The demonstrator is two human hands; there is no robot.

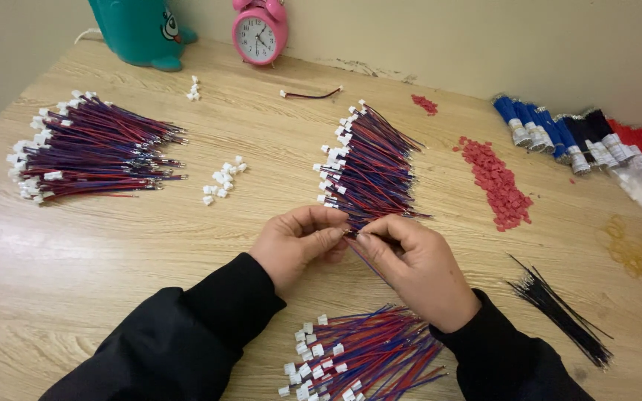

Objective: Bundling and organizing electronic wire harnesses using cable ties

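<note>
My left hand (300, 241) and my right hand (414, 267) meet at their fingertips over the middle of the wooden table (113, 245). Together they pinch a red and blue wire pair (369, 261) that trails down under my right hand. Whether a small white connector sits between the fingertips I cannot tell. Just beyond my hands lies a pile of red and blue wires with white connectors (365, 167). A similar pile (358, 356) lies near the table's front edge, between my black sleeves.
A large wire bundle (91, 148) lies at the far left, loose white connectors (221, 182) beside it. Red connectors (495, 182) spread at the right, black wires (562, 312) below them. Bundled blue, black and red wires (581, 137), a pink alarm clock (259, 31) and a teal toy (139, 30) stand at the back.
</note>
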